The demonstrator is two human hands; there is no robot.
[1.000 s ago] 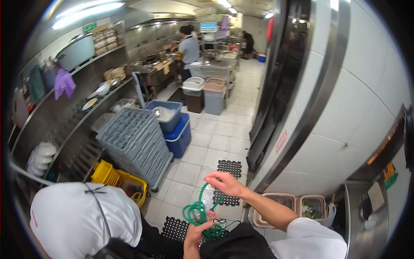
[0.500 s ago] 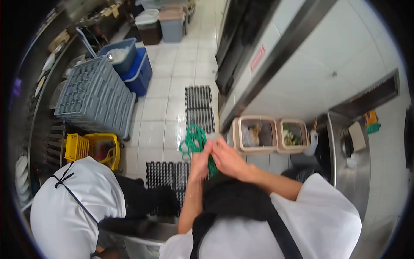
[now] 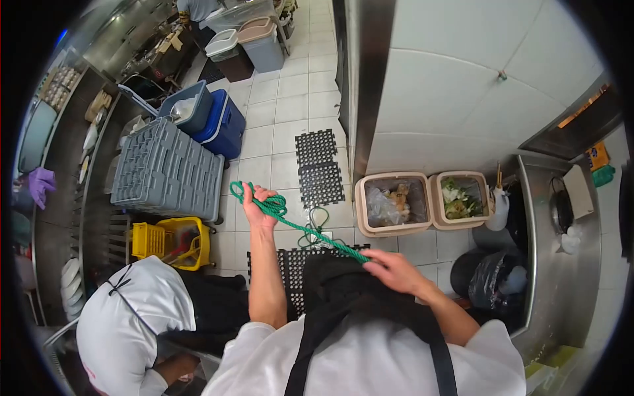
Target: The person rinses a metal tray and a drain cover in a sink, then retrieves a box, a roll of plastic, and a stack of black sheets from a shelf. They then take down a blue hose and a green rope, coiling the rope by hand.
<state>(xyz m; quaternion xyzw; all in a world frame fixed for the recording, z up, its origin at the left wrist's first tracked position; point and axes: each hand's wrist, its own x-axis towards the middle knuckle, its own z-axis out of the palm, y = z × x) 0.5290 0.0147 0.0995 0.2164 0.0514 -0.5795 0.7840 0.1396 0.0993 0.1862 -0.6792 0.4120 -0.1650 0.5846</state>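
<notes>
A green rope (image 3: 310, 233) stretches slantwise between my two hands. Several coils of it are bunched in my left hand (image 3: 256, 203), which is raised and closed loosely around them, the loops sticking out on both sides. Lower and to the right, my right hand (image 3: 395, 270) grips the taut strand near my black apron (image 3: 350, 280). Below the strand, a thinner green loop hangs over the floor in front of me; where it joins the rope I cannot make out.
At left are stacked grey racks (image 3: 165, 175), a blue cooler (image 3: 224, 125) and a yellow mop bucket (image 3: 191, 241). A bent-over person in white (image 3: 135, 317) is close on my left. Two food-waste bins (image 3: 396, 230) stand right, beside a steel counter (image 3: 551, 264). Black mats (image 3: 320, 183) lie on the tiles.
My hands were together at the rope bundle. Now they are apart: the left has moved up and left with the coils, the right down and right, drawing a strand out between them.
</notes>
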